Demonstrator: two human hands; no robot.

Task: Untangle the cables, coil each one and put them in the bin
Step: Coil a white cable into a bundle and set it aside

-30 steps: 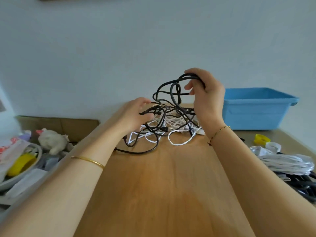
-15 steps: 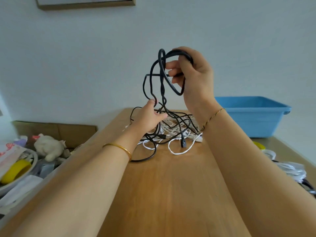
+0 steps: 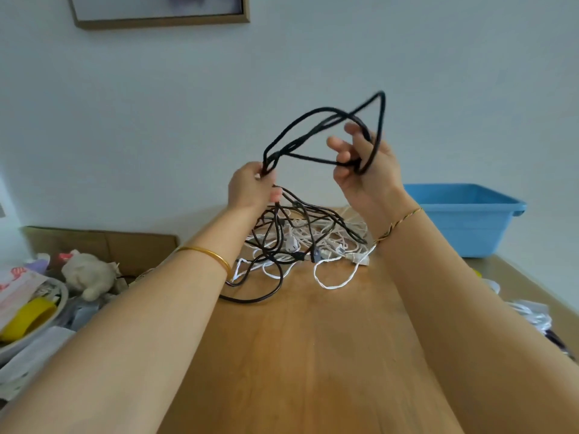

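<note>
Here the left hand (image 3: 252, 191) pinches a bunch of black cable (image 3: 316, 110) strands in curled fingers, and the right hand (image 3: 369, 177) has loops of that cable hooked round its curled lower fingers. The loops arch between the hands, above the tangle (image 3: 300, 242) of black and white cables at the table's (image 3: 297, 355) far end; the bin (image 3: 463, 220) stands far right, apart from it.

Pale wall (image 3: 407, 42) with framed picture (image 3: 159, 10); wooden table (image 3: 307, 355) below.
</note>
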